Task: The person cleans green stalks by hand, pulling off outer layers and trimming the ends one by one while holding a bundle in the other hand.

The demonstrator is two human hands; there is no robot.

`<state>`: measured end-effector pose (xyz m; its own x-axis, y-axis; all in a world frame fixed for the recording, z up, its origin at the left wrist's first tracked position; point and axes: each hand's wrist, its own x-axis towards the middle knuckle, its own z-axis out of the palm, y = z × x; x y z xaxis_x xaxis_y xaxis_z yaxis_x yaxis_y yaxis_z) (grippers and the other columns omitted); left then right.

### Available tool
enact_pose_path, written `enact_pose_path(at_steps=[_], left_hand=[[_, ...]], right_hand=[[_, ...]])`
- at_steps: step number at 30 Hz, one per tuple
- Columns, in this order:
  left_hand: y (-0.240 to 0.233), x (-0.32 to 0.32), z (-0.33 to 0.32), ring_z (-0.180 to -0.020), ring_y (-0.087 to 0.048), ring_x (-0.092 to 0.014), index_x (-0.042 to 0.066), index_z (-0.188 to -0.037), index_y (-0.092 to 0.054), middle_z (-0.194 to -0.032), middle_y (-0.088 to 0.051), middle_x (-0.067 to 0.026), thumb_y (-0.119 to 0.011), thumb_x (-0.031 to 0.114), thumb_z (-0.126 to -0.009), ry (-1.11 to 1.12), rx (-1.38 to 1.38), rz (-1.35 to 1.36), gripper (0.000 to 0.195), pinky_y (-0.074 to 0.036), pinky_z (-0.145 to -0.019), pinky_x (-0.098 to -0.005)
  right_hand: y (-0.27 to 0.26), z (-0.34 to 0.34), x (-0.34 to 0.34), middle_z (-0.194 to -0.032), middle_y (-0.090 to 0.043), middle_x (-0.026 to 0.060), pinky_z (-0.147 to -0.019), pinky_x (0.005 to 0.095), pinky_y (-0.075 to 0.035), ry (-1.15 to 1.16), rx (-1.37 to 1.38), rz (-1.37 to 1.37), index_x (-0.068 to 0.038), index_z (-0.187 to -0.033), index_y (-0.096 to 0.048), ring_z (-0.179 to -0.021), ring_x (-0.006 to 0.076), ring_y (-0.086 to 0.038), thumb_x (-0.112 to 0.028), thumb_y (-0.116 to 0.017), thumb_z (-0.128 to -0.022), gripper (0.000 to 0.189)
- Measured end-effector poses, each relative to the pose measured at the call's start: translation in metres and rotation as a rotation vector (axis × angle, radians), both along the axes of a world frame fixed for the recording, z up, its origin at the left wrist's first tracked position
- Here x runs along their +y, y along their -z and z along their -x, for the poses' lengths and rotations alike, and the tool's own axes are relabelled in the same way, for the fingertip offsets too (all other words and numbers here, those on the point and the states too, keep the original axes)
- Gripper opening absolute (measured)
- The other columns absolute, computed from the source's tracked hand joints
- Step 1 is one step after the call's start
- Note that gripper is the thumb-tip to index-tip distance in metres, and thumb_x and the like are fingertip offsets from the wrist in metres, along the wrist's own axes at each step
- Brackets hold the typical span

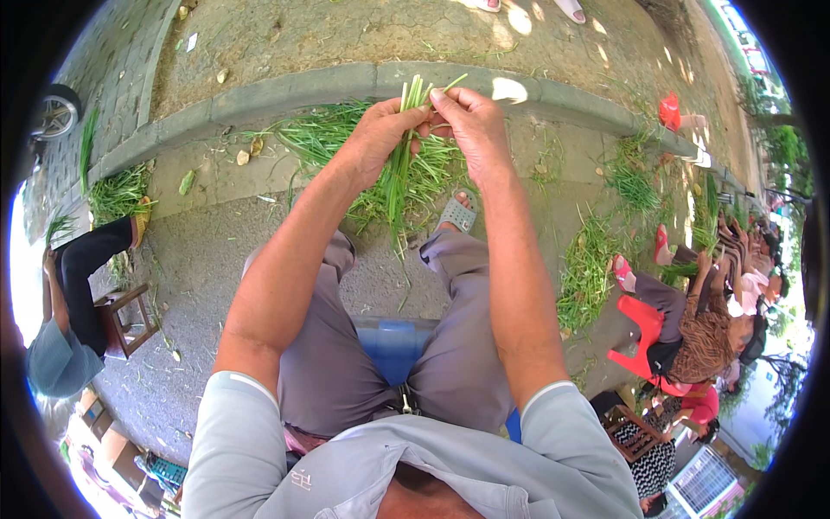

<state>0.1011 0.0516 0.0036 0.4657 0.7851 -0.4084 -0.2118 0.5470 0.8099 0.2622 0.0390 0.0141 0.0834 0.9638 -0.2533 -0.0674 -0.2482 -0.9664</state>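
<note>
My left hand (387, 136) grips a small bundle of long green leafy stalks (400, 178), pale ends up, leaves hanging down between my knees. Touching it near the pale ends, my right hand (470, 126) pinches a single stalk (454, 83) between thumb and forefinger; it slants up to the right. Beneath both hands, a loose heap of the same green stalks (318, 135) lies on the pavement against the stone kerb. Whether the plant is garlic chives or a similar green, I cannot tell.
The stone kerb (292, 89) curves across ahead. Under me is a blue plastic seat or crate (392, 347). More cut greens (587, 272) lie at right, near a seated person on a red plastic stool (639, 334). Another person sits at left by a wooden stool (133, 321).
</note>
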Motion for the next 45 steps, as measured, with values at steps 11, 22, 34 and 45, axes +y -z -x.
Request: enact_pose_path(at_steps=[11, 22, 34, 45], left_hand=[[-0.003, 0.007, 0.005, -0.064, -0.051, -0.011, 0.008, -0.099, -0.065, -0.078, -0.058, 0.0028, -0.062, 0.025, -0.094, -0.079, -0.069, 0.152, 0.018, -0.044, -0.059, -0.0314], [-0.004, 0.007, 0.005, -0.064, -0.049, -0.011, 0.008, -0.101, -0.067, -0.076, -0.057, 0.0037, -0.061, 0.026, -0.094, -0.06, -0.077, 0.169, 0.02, -0.041, -0.06, -0.0305], [-0.005, 0.008, 0.008, -0.059, -0.045, -0.011, 0.011, -0.093, -0.062, -0.074, -0.056, 0.0042, -0.06, 0.027, -0.094, -0.053, -0.153, 0.225, 0.016, -0.037, -0.061, -0.0289], [-0.002, 0.005, 0.004, -0.059, -0.05, -0.008, 0.011, -0.088, -0.063, -0.075, -0.057, 0.0037, -0.068, 0.021, -0.092, -0.07, -0.078, 0.062, 0.012, -0.04, -0.054, -0.0253]], right_hand=[[0.008, -0.003, 0.003, -0.088, -0.071, 0.0073, -0.067, 0.0293, -0.054, 0.007, -0.173, -0.061, 0.003, -0.101, -0.069, -0.074, 0.0129, -0.064, -0.018, -0.059, -0.099, 0.023], [0.0, 0.0, 0.002, -0.088, -0.07, 0.0057, -0.067, 0.0281, -0.054, -0.037, -0.078, -0.062, 0.002, -0.1, -0.068, -0.074, 0.0109, -0.063, -0.018, -0.06, -0.098, 0.021], [0.003, 0.002, 0.002, -0.086, -0.067, 0.0052, -0.065, 0.0271, -0.053, 0.029, -0.213, 0.021, 0.001, -0.097, -0.068, -0.073, 0.0111, -0.062, -0.021, -0.061, -0.097, 0.023], [0.005, -0.002, 0.004, -0.098, -0.07, 0.0092, -0.069, 0.0296, -0.055, 0.081, 0.023, -0.081, 0.003, -0.112, -0.064, -0.079, 0.0156, -0.066, -0.009, -0.059, -0.094, 0.022]])
